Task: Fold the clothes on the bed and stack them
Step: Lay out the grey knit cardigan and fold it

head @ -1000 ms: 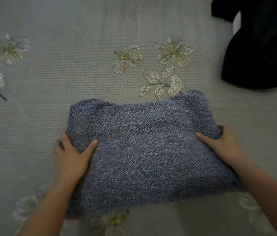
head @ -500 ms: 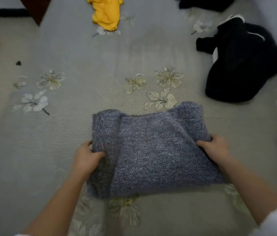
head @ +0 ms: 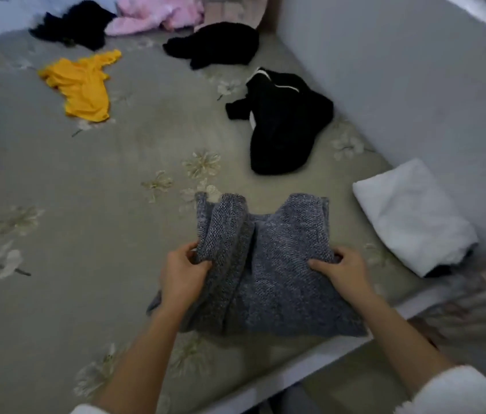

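A folded grey-blue knit sweater (head: 277, 264) is held just above the bed's near edge, sagging and creased in the middle. My left hand (head: 180, 274) grips its left side, fingers curled under the bunched fold. My right hand (head: 341, 271) grips its right side with the thumb on top. To the right, against the wall, lies a folded white garment (head: 412, 213) on top of something dark.
Unfolded clothes lie on the grey flowered bed (head: 71, 204): a black and white garment (head: 280, 124), a yellow top (head: 82, 85), two black items (head: 218, 44) (head: 74, 23) and a pink fleece (head: 158, 11) at the far end. A grey wall (head: 415, 85) runs along the right.
Both hands have lifted the sweater off the bed and carried it right, toward the white garment; its left side has bunched up. My view rose, showing the far clothes.
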`<state>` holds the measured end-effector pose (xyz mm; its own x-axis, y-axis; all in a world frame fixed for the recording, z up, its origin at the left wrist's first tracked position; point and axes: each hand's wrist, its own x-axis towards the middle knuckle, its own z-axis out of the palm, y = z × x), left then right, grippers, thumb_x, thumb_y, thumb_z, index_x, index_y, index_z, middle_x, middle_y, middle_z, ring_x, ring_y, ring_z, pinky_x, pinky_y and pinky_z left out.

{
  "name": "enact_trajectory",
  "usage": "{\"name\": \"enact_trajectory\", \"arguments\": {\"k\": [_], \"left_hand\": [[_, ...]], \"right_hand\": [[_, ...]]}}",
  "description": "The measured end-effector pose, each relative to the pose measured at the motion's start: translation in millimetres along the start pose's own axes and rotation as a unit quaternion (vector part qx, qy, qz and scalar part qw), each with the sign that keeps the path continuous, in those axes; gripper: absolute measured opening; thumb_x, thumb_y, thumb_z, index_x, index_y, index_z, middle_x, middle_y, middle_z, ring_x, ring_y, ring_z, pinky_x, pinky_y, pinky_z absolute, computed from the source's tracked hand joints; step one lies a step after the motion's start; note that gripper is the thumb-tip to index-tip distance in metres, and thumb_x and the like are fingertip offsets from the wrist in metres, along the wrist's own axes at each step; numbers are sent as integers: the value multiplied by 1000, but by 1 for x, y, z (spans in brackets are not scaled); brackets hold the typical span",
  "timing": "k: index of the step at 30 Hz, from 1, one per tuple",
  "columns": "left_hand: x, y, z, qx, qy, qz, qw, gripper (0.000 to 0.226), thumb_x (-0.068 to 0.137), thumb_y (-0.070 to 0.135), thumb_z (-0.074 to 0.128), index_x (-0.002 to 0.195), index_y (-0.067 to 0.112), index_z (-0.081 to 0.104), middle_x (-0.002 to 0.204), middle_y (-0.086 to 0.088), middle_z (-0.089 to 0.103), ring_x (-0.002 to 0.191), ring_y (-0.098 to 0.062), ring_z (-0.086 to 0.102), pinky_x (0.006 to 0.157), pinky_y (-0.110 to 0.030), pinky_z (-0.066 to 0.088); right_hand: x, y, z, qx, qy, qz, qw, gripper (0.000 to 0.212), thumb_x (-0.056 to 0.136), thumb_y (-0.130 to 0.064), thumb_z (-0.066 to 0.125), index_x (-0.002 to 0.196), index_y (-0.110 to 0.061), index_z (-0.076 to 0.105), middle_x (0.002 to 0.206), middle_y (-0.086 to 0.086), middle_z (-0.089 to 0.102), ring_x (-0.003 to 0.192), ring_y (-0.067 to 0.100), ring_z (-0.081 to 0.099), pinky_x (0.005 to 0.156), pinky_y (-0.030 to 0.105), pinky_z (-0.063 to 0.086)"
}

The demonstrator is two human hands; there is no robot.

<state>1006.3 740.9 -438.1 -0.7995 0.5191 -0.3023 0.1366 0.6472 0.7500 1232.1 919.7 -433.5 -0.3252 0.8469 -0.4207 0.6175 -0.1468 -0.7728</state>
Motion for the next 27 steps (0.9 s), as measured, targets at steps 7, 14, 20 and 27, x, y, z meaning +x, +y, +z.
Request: {"name": "enact_trajectory", "arguments": {"k": [7, 14, 20, 27], "left_hand": [[2, 105, 84, 10, -120, 119, 986, 37, 82, 8, 70, 119, 9, 66, 76, 17, 61, 58, 13, 55, 48, -5, 39], [9, 214, 184, 50, -143, 209, 966, 36, 81, 11, 72, 117, 14, 68, 85, 9, 64, 70, 0, 55, 68, -22, 42], [40, 307, 268, 103, -131, 292, 942, 39, 82, 17, 72, 121, 18, 65, 108, -5, 70, 101, -19, 64, 83, -24, 43], [86, 401, 344, 125, -149, 365, 910, 34, 86, 14, 66, 120, 16, 65, 111, -3, 69, 104, -21, 62, 87, -26, 44]], "right_hand": [[-8, 37, -108, 79, 103, 53, 990, 21, 73, -15, 81, 89, -12, 68, 78, -7, 65, 71, 8, 61, 56, 22, 44], [20, 81, -205, 159, 198, 109, 961, 22, 75, -19, 80, 92, -14, 67, 86, -6, 67, 76, 14, 64, 62, 30, 50], [70, 102, -268, 212, 256, 137, 933, 19, 73, -22, 80, 86, -22, 66, 88, -5, 70, 80, 18, 66, 77, 41, 54], [125, 119, -299, 296, 282, 133, 903, 26, 76, -20, 78, 100, -17, 68, 95, -3, 71, 88, 21, 67, 85, 41, 54]]}}
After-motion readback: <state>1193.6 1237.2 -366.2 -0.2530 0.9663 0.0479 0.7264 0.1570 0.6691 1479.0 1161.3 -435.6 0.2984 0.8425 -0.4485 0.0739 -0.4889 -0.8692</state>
